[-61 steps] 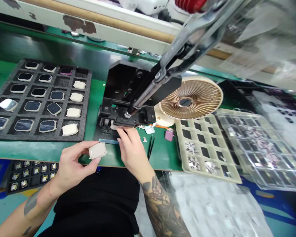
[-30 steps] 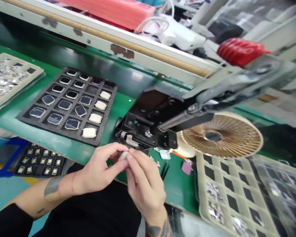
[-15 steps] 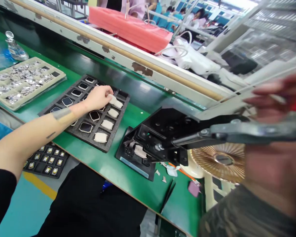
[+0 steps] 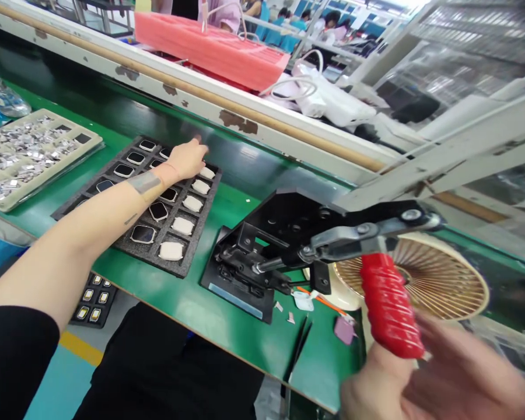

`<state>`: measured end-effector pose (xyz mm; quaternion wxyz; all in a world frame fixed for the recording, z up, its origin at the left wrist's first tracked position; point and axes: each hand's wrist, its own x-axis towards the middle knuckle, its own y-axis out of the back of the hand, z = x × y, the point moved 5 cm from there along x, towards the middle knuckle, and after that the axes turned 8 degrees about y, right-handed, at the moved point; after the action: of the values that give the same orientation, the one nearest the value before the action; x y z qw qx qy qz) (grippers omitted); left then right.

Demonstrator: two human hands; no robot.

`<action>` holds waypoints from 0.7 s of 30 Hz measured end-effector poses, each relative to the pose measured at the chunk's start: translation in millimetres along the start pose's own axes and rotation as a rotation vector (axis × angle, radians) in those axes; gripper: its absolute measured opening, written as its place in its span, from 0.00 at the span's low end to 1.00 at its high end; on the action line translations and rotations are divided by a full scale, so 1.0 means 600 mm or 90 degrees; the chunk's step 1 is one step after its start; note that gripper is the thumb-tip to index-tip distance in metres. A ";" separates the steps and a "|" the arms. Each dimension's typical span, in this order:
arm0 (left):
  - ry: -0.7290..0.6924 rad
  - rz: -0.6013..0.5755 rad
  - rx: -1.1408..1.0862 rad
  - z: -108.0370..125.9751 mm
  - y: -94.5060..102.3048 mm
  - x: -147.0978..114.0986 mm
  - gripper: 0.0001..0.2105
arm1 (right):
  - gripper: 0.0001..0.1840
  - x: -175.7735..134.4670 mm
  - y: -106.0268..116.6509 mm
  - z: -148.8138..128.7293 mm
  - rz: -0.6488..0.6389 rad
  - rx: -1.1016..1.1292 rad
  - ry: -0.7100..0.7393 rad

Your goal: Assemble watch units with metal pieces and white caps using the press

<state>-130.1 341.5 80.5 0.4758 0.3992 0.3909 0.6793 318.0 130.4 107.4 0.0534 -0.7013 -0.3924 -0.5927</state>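
My left hand (image 4: 189, 158) is over the far end of a dark foam tray (image 4: 189, 256), its visible fingers apart and no item showing in them. The tray holds rows of dark-screened watch faces (image 4: 143, 234) and a right-hand column of white-backed watch pieces (image 4: 171, 251). My right hand (image 4: 437, 379), blurred, is under the red handle (image 4: 391, 303) of a black toggle press (image 4: 284, 233). Its thumb side meets the handle's lower end while the fingers stretch away. The press head covers most of its base (image 4: 236, 298).
A cream tray (image 4: 9, 201) of small silvery parts stands at left, beside a clear bottle (image 4: 4, 96). Tweezers (image 4: 298, 350), a purple pad (image 4: 344, 330) and a fan (image 4: 446, 280) lie right of the press. A dark tray (image 4: 94, 300) sits below the table edge.
The press handle has swung inward and down, and the head now covers the white-backed piece's place. My right hand moved down. My left hand's white-backed piece is no longer visible in it.
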 end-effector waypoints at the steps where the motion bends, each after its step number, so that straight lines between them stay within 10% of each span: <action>1: -0.005 0.001 0.015 -0.006 0.017 -0.006 0.20 | 0.25 -0.021 0.009 0.009 -0.033 -0.029 -0.029; 6: -0.036 -0.120 0.112 -0.052 0.078 -0.072 0.08 | 0.33 -0.145 -0.003 0.069 -0.412 -0.210 -0.185; 10: -0.084 -0.225 0.221 -0.087 0.060 -0.145 0.15 | 0.32 -0.200 -0.018 0.093 -0.521 -0.280 -0.268; 21: -0.189 -0.071 0.207 -0.150 0.010 -0.157 0.66 | 0.13 -0.210 0.012 0.043 -0.003 0.364 -0.327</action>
<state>-192.9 236.2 35.9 0.4942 0.5441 0.4426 0.5136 344.2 78.3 -7.2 0.1456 -0.7827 -0.5442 -0.2646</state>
